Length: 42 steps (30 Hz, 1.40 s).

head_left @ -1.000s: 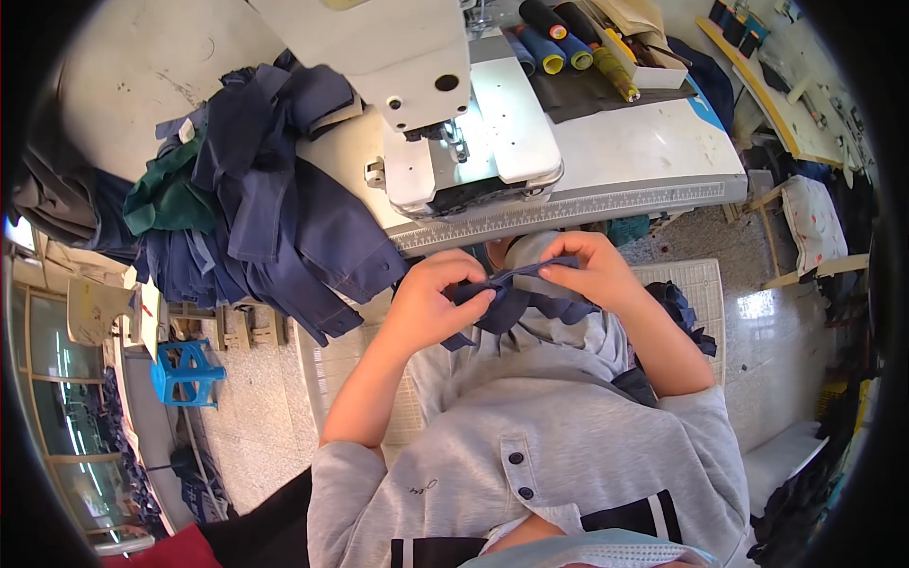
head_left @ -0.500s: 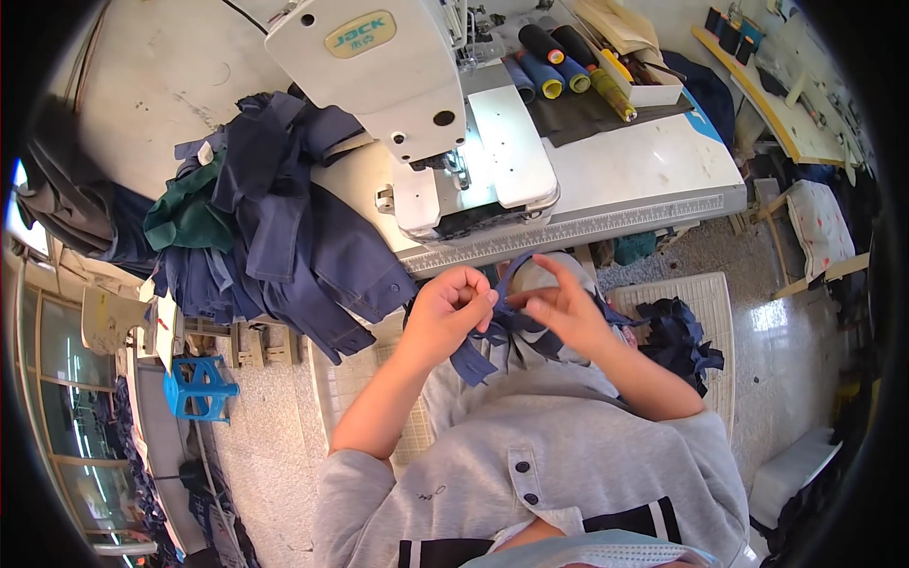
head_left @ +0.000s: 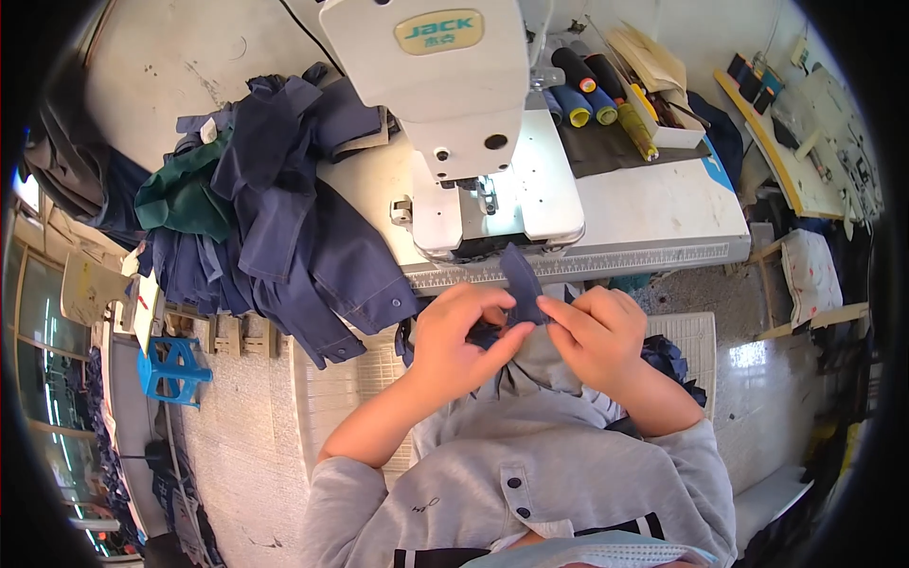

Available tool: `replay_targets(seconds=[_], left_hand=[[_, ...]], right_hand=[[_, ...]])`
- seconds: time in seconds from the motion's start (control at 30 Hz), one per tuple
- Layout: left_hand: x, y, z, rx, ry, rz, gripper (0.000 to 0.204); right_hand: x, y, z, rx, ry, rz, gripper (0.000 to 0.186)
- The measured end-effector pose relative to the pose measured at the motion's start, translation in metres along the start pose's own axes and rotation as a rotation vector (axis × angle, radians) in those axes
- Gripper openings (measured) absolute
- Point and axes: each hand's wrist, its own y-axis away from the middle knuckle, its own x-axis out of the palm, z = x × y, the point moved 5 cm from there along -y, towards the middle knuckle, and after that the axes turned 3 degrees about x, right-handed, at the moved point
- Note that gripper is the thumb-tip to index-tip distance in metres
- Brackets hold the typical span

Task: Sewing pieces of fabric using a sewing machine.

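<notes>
A small pointed piece of navy fabric stands up between my hands, just in front of the sewing machine. My left hand pinches its left side with thumb and fingers. On its right edge, the fingertips of my right hand are closed. Both hands are over my lap, close to the table's front edge. More dark navy fabric shows behind my left fingers, partly hidden by them. The machine's lamp lights its white bed, and no cloth lies under the needle area.
Navy garments with a green cloth are heaped left of the machine, hanging over the edge. Thread cones and a white box stand at the back right. Dark fabric scraps lie by my right arm. A blue stool is at left.
Both hands have come together on the fabric piece, which now points up. My right hand, spread before, has closed on it. The view has shifted, so the machine appears further right.
</notes>
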Motion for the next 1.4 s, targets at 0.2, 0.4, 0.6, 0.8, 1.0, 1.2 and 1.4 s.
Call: replay_targets(seconds=[0.2, 0.4, 0.6, 0.8, 1.0, 1.2, 1.4], left_hand=[[-0.019, -0.016, -0.037, 0.519, -0.56, -0.12, 0.033], [-0.038, -0.026, -0.026, 0.645, -0.646, -0.155, 0.034], [-0.033, -0.03, -0.007, 0.572, -0.678, -0.015, 0.032], [-0.019, -0.042, 0.002, 0.458, -0.636, -0.066, 0.031], [-0.011, -0.049, 0.015, 0.339, -0.684, -0.063, 0.029], [-0.009, -0.053, 0.014, 0.325, -0.679, -0.045, 0.029], [-0.007, -0.059, 0.014, 0.218, -0.668, -0.025, 0.03]], right_hand=[[0.01, -0.02, 0.0, -0.05, -0.008, 0.02, 0.035], [0.026, -0.038, 0.004, -0.067, -0.02, 0.0, 0.034], [0.035, -0.041, -0.003, -0.033, 0.007, 0.023, 0.032], [0.042, -0.042, -0.018, 0.072, 0.052, 0.031, 0.028], [0.051, -0.052, -0.03, 0.083, 0.146, 0.185, 0.029], [0.05, -0.055, -0.034, 0.108, 0.189, 0.281, 0.032], [0.05, -0.053, -0.038, 0.127, 0.222, 0.294, 0.035]])
